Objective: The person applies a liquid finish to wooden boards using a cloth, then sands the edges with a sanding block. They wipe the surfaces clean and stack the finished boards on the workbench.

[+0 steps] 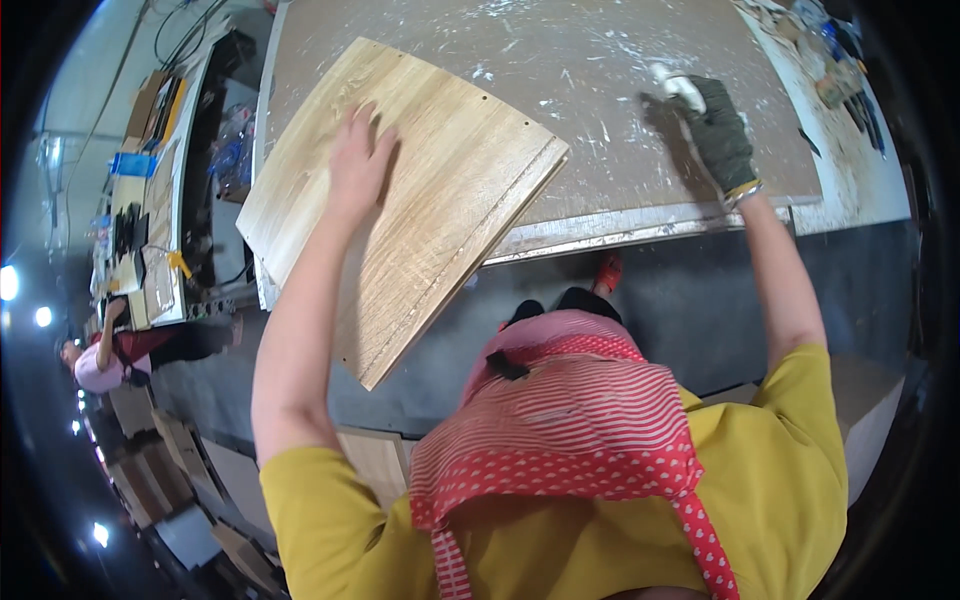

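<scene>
A light wood-grain panel (pixel 440 175) lies at an angle on the worktable (pixel 580 110), its near corner jutting past the front edge. Small dark holes dot its margins, and a groove runs along its right side. A second layer shows beneath that side; I cannot tell whether it is another panel. My left hand (pixel 362 165), bare, rests flat on the panel with its fingers spread. To the right, apart from the panel, my right hand (pixel 718 130) wears a dark green glove and is closed around a small white wad (pixel 680 90) over the tabletop.
Tools and scraps (pixel 850 90) lie along the table's right side. At the left, a cluttered bench (pixel 160 230) has a person (pixel 110 360) beside it. Boards and boxes (pixel 150 480) stand on the floor at lower left; another board (pixel 375 465) is below my left arm.
</scene>
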`<state>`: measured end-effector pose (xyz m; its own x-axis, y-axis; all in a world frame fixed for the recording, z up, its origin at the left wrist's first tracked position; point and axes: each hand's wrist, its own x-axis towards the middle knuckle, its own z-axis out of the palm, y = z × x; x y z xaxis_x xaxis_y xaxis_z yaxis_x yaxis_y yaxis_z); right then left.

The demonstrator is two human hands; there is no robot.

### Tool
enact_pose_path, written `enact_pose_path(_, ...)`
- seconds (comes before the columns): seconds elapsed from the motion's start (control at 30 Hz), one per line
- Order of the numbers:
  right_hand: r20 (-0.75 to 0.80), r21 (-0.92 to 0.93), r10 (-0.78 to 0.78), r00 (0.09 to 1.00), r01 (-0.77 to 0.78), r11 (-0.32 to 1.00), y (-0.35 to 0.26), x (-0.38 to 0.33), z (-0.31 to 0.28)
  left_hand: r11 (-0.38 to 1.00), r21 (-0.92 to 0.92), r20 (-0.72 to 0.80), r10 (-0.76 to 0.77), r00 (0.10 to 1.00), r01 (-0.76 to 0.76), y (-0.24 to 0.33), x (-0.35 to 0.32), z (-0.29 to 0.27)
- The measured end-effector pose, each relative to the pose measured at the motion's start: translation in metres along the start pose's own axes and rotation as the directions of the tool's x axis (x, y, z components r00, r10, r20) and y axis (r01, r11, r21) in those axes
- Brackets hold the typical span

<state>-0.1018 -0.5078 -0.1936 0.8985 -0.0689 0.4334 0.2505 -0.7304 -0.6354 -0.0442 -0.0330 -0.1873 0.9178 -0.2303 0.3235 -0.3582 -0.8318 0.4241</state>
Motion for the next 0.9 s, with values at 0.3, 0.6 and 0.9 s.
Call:
enact_pose_path(0.3, 0.139, 0.187, -0.705, 0.695, 0.681, 0.708, -0.205, -0.109, 0.147, 0.948, 0.302, 0.242, 0.031, 0.970, -0.106, -0.011, -0.078, -0.029)
enact_pose_path(0.6, 0.101, 0.295, -0.672, 0.734, 0.623, 0.725, -0.174, -0.078, 0.146, 0.929, 0.321, 0.324, 0.075, 0.943, -0.184, -0.006, -0.075, -0.035)
enact_pose_path(0.9, 0.135, 0.267, -0.673, 0.728, 0.627, 0.732, -0.062, 0.011, 0.114, 0.931, 0.326, 0.384, 0.031, 0.923, -0.167, 0.002, -0.070, -0.040)
